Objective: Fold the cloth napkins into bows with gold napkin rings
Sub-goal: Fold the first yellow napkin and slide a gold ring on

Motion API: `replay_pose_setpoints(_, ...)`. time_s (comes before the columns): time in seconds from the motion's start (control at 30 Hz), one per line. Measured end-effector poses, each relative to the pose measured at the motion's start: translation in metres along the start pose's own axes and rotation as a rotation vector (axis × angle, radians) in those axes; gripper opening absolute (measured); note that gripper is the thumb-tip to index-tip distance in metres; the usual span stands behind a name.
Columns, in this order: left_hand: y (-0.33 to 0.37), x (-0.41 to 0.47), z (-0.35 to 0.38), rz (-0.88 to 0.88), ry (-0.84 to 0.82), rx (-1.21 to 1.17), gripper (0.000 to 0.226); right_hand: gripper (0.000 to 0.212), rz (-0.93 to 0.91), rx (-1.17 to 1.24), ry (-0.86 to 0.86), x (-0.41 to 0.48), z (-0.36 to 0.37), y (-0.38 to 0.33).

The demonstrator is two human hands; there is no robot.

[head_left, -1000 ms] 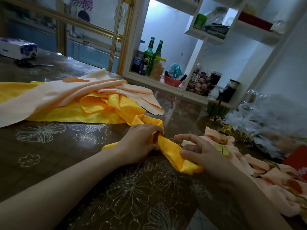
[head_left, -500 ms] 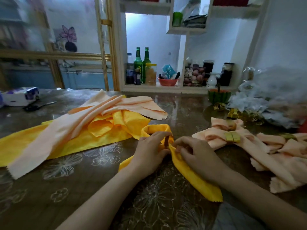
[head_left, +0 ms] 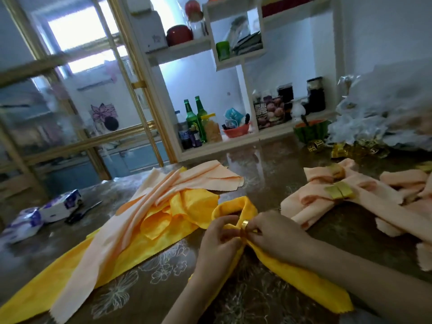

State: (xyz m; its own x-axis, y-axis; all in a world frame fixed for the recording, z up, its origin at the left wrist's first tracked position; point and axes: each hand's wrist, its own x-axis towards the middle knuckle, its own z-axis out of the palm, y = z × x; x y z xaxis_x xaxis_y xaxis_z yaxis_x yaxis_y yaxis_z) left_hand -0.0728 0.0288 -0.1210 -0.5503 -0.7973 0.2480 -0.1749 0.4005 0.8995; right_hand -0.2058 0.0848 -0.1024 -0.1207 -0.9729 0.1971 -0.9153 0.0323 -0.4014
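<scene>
The yellow napkin between our hands looks light, thin and limp, so we judge it will crease readily but slump or slide out of shape the moment we let go; the safest hold is right at its gathered waist. The gold napkin ring looks hard and smooth, likely slippery on the cloth. Our left hand pinches the bunched fabric just left of the ring, while our right hand closes its fingertips on the ring and the cloth beside it. Above the hands the napkin curls into one rounded loop; below them two bright yellow tails splay out across the bench. To the right of our right hand lies a finished peach bow with its own ring.
</scene>
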Motion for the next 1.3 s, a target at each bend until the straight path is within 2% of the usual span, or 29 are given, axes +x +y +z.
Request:
replay_pose_setpoints(0.1,0.008,0.01,-0.002,-0.051,0.25,0.25,0.027,0.025,0.044,-0.011,0.035,0.0,0.002,0.007)
replay_pose_setpoints(0.13,0.013,0.013,-0.002,-0.058,0.278,0.325,0.024,0.025,0.051,0.004,0.036,0.0,0.001,0.01)
replay_pose_setpoints(0.2,0.032,0.03,0.002,0.012,0.185,0.558,0.024,0.024,0.049,0.044,0.052,0.001,-0.002,0.016)
replay_pose_setpoints(0.27,0.04,0.055,0.008,0.081,0.055,0.768,0.04,0.024,0.045,0.013,0.064,0.003,-0.001,0.014)
replay_pose_setpoints(0.4,0.047,0.095,0.031,-0.085,-0.154,1.031,0.069,0.027,0.029,-0.027,0.064,0.002,0.005,0.018)
replay_pose_setpoints(0.53,0.045,0.111,0.035,-0.269,-0.25,0.945,0.076,0.027,-0.008,-0.014,0.103,-0.001,0.001,0.019)
replay_pose_setpoints(0.63,0.041,0.113,0.026,-0.266,-0.24,1.034,0.075,0.026,0.01,-0.017,0.1,-0.002,0.003,0.017)
replay_pose_setpoints(0.73,0.037,0.109,0.014,-0.248,-0.217,1.07,0.061,0.025,0.015,0.007,0.097,-0.001,0.0,0.016)
replay_pose_setpoints(0.9,0.026,0.081,0.007,-0.08,-0.054,0.825,0.01,0.024,0.005,0.098,0.089,-0.01,-0.003,0.012)
replay_pose_setpoints(1.0,0.029,0.057,-0.006,0.051,0.014,0.744,0.014,0.034,0.022,0.141,0.127,-0.008,-0.002,0.012)
replay_pose_setpoints(1.13,0.03,0.027,-0.016,0.121,-0.048,0.651,0.015,0.034,0.036,0.238,0.171,-0.008,0.0,0.013)
replay_pose_setpoints(1.3,0.029,0.013,-0.017,0.198,-0.078,0.713,0.014,0.021,-0.13,0.118,0.039,-0.009,-0.009,0.005)
